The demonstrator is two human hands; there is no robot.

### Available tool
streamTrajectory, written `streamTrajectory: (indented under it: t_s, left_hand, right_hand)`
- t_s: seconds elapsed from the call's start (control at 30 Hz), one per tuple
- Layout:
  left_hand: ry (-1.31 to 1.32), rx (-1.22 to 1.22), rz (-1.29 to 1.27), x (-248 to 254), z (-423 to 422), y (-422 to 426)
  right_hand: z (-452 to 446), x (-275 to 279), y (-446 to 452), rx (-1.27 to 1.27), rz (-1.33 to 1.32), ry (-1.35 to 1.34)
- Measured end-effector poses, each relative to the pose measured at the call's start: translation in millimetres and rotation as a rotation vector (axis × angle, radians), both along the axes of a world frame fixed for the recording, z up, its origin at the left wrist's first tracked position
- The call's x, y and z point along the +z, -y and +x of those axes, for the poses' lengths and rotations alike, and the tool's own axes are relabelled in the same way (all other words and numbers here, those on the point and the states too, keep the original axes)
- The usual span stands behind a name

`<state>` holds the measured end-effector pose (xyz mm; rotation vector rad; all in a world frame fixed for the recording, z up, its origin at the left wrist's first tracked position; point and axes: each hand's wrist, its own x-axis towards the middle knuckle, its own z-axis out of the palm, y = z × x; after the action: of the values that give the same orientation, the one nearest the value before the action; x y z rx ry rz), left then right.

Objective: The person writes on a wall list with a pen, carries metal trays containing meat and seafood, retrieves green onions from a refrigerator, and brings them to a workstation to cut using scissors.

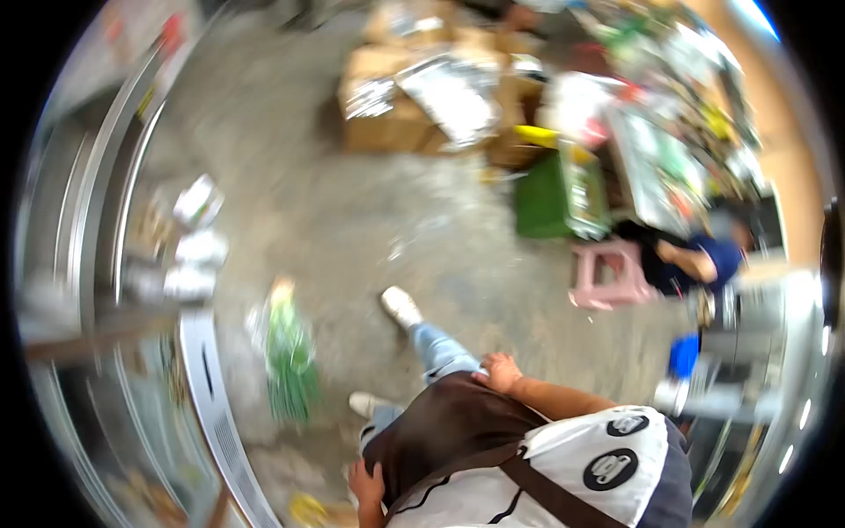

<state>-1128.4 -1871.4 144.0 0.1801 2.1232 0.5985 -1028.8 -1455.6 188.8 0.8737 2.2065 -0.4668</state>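
Note:
A dark brown apron covers my front. My right hand lies at the apron's upper edge, fingers curled against the cloth. At the apron's lower edge is my left hand, its fingers a little apart and nothing visible in them. Below me are my jeans and two pale shoes, one forward of the other. On the floor to one side lies a clear plastic bag of long green vegetables, probably spring onions.
Cardboard boxes with silvery packs stand ahead. A green bin, a pink stool and a seated person are to the right, by a cluttered table. White bundles and glass-fronted cases line the left.

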Motion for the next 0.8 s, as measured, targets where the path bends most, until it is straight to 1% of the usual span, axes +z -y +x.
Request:
streamTrajectory:
  t_s: [0.03, 0.07, 0.1, 0.13, 0.17, 0.2, 0.23, 0.33, 0.4, 0.43, 0.5, 0.53, 0.57, 0.63, 0.67, 0.73, 0.77, 0.8]
  left_hand:
    - [0.097, -0.04, -0.045, 12.4, -15.8, -2.9]
    - [0.0, -0.19, -0.024, -8.2, -15.8, 15.2]
    - [-0.002, -0.262, -0.019, -11.0, -28.7, 13.9]
    - [0.021, -0.299, -0.012, -8.2, -43.4, 1.0]
    - [0.045, -0.306, -0.007, -7.2, -57.4, -11.4]
    - [0.056, -0.317, 0.0, -4.8, -69.5, -24.5]
    - [0.071, -0.338, 0.002, -1.5, -84.3, -38.0]
    - [0.088, -0.394, 0.013, 12.7, -119.3, -85.7]
    - [0.102, -0.425, 0.014, 19.9, -135.3, -117.8]
    - [0.112, -0.433, 0.013, 23.7, -141.0, -136.0]
    - [0.131, -0.446, 0.007, 27.8, -149.1, -167.1]
    - [0.143, -0.459, 0.003, 31.3, -152.0, -181.5]
    - [0.152, -0.471, -0.001, 34.3, -154.9, -196.2]
    - [0.174, -0.491, -0.004, 38.3, -157.4, -225.1]
    - [0.186, -0.498, -0.007, 39.7, -158.2, -238.4]
    - [0.207, -0.507, -0.011, 41.6, -159.4, -261.4]
    - [0.219, -0.517, -0.015, 41.8, -160.4, -270.5]
    - [0.231, -0.529, -0.018, 41.8, -161.2, -278.8]
  right_hand:
    - [8.2, 17.7, 1.9, -0.188, -0.04, -0.009]
    - [15.6, 34.9, 4.2, -0.305, -0.095, 0.031]
    - [32.8, 27.0, 6.9, -0.406, -0.201, 0.011]
    - [51.3, 19.8, 16.2, -0.434, -0.252, -0.08]
    - [59.4, 17.3, 26.5, -0.469, -0.309, -0.09]
    - [69.4, 33.7, 37.8, -0.476, -0.351, -0.157]
    - [74.5, 31.6, 49.0, -0.519, -0.304, -0.186]
    - [105.0, 18.5, 54.0, -0.629, -0.313, -0.235]
    - [116.2, 13.7, 48.0, -0.644, -0.344, -0.215]
    - [118.1, 21.2, 39.1, -0.655, -0.339, -0.24]
    - [122.6, 32.8, 27.8, -0.704, -0.337, -0.186]
    - [126.2, 30.8, 21.1, -0.778, -0.297, -0.255]
    - [127.8, 31.1, 13.2, -0.792, -0.3, -0.273]
    - [126.6, 41.0, -11.9, -0.947, -0.184, -0.488]
    - [124.1, 46.0, -26.6, -0.944, -0.175, -0.508]
    - [118.1, 67.8, -51.0, -0.993, -0.051, -0.559]
    - [115.9, 76.5, -64.3, -0.992, -0.049, -0.568]
    - [113.3, 86.5, -77.5, -1.03, -0.123, -0.557]
